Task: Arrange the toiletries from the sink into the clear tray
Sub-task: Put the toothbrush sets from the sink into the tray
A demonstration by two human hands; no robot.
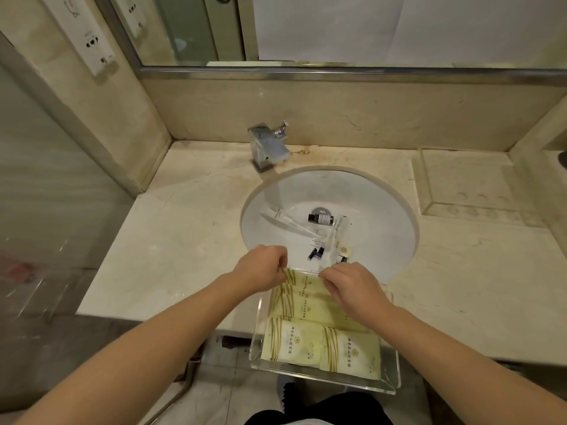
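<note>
A clear tray [389, 380] sits at the counter's front edge, partly overhanging it, and holds several pale green sachets [291, 340]. My left hand [260, 269] and my right hand [352, 286] both pinch the far end of a long green sachet [306, 283] at the tray's back rim. In the white sink [383, 228] behind lie a small dark bottle [320, 218], a white tube [277, 214], a long white wrapped item [337, 230], a small dark cap piece [316, 253] and a round cream packet [344, 250].
A chrome faucet [268, 145] stands behind the basin. A second, larger clear tray [466, 185] rests on the marble counter at the right. A mirror runs along the back wall, and wall sockets [92, 41] are on the left. My shoe shows on the floor below.
</note>
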